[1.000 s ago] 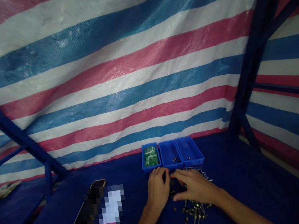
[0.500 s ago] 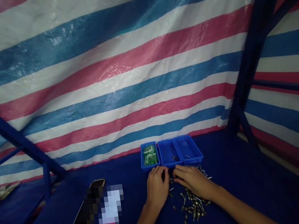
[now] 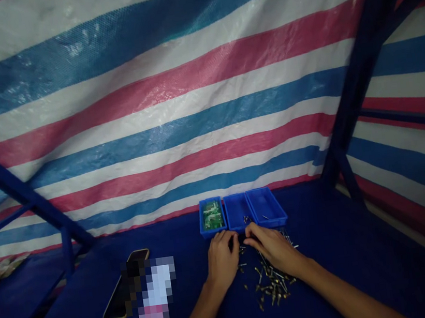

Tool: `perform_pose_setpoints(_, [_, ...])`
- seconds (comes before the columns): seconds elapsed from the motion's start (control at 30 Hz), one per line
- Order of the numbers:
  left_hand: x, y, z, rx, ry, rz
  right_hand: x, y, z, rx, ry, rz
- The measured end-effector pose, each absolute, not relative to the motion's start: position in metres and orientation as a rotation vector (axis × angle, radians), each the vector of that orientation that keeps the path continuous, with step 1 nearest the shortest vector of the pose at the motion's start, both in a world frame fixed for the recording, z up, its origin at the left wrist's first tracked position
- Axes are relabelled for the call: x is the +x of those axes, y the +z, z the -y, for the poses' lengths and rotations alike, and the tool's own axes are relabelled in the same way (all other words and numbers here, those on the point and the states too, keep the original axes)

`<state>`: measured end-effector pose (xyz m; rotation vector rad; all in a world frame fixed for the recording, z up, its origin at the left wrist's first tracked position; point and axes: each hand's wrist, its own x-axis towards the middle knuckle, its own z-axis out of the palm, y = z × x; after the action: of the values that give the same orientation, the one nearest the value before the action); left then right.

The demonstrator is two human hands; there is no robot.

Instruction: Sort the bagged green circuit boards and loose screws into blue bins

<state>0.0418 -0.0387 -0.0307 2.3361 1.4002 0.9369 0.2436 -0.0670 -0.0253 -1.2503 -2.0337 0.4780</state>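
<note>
Left hand [image 3: 222, 262]: curling just below the middle blue tray [image 3: 237, 213], grip unclear.
Right hand [image 3: 273, 249]: bending fingers down beside the left hand, cannot tell whether pinching anything.
Metal pins [image 3: 270, 283]: lying scattered, touching under and below the right hand.

A pixelated blur [image 3: 154, 297] hides an object and part of the smartphone [image 3: 115, 297]; the small metal parts [image 3: 270, 282] are too tiny to identify, and the left hand [image 3: 222, 264] and right hand [image 3: 273, 249] cover whatever lies beneath them
</note>
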Motion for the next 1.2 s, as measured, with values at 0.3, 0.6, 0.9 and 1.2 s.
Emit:
perform_pose_setpoints(0.3, [0.042,-0.032,0.038,2.346,0.954,-1.39,0.246,-0.035,0.06,-1.165,0.398,1.87])
perform_pose_setpoints(0.6, [0.042,-0.033,0.038,2.338,0.952,-1.393,0.248,-0.041,0.057,-1.105,0.45,1.771])
perform_pose_setpoints(0.9, [0.042,-0.031,0.038,2.339,0.948,-1.393,0.245,-0.03,0.061,-1.215,0.539,1.71])
perform_pose_setpoints(1.2, [0.042,-0.031,0.038,2.35,0.957,-1.398,0.246,-0.03,0.061,-1.213,0.417,1.691])
